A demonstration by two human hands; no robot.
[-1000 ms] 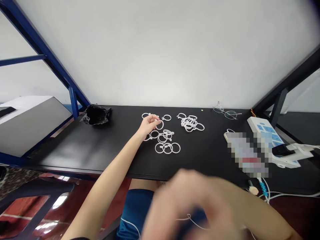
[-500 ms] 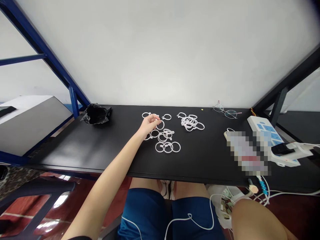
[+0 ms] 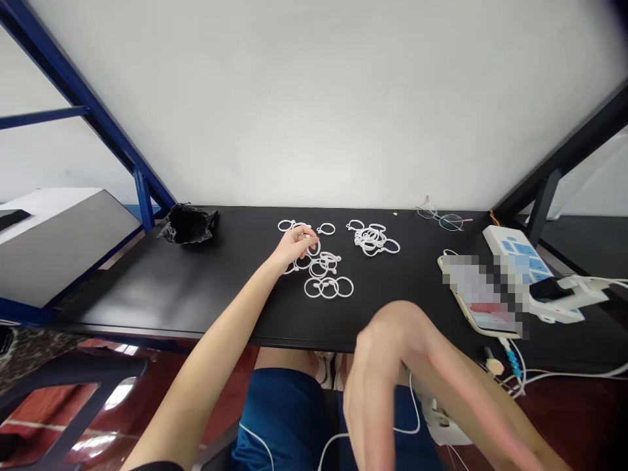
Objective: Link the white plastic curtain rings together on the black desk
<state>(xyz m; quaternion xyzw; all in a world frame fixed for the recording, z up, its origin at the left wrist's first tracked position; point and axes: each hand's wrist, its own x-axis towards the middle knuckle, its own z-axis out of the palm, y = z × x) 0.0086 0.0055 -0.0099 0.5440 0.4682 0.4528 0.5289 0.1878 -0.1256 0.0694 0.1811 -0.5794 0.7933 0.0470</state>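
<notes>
My left hand [image 3: 296, 246] reaches over the black table, its thumb and fingers closed on a white curtain ring [image 3: 318, 248] that stands tilted. Around that hand lie more white rings with small eyelets: a cluster [image 3: 321, 268] just in front, three overlapping rings [image 3: 345, 287] nearer the table edge, and a single ring [image 3: 326, 229] behind. Over my lap, in front of the table edge, hangs my right hand [image 3: 375, 386], wrist bent and fingers pointing down. Motion smears it and its fingertips are hidden, so its grip cannot be made out.
A heap of white rings [image 3: 371, 239] lies to the right. Glasses [image 3: 451, 222], a phone [image 3: 458, 294] and a white power strip [image 3: 520, 252] with cables occupy the table's right side. An open black plastic bag [image 3: 189, 224] stands at the back left. A white cable [image 3: 407, 430] crosses my lap.
My right hand has come up from the lower right to over my lap. The ring in my left hand has turned and now looks narrower; that hand has barely moved.
</notes>
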